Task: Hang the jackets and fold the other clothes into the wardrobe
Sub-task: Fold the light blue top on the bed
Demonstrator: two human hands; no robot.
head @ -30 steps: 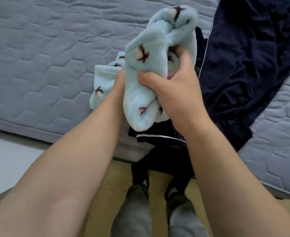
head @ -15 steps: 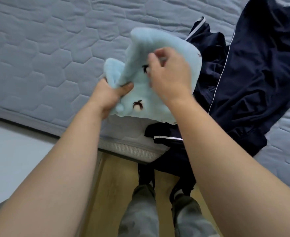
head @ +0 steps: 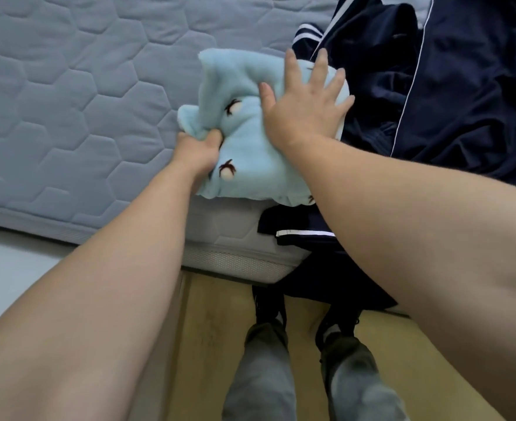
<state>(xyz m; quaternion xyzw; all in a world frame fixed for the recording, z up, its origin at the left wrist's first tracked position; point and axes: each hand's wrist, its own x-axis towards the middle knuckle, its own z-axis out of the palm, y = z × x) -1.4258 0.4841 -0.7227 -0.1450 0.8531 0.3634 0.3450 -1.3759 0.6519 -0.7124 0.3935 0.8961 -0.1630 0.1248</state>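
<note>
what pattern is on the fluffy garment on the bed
Light blue fleece garment with small cream-and-dark-brown motifs, seen in the head view.

no readable text, labels, brands or numbers anywhere

Mattress (head: 68, 101): grey-blue, quilted in a hexagon pattern, filling the upper left.
Mesh band (head: 235, 264): pale strip along the mattress side at its near corner.
Wooden floor (head: 214, 329): light tan, below the mattress edge.
Pale surface (head: 4, 268): grey-white, lower left, beside the mattress.
Trouser legs (head: 259, 384): grey, two, over the wooden floor.
Shoes (head: 268, 308): dark, near the mattress corner.
</note>
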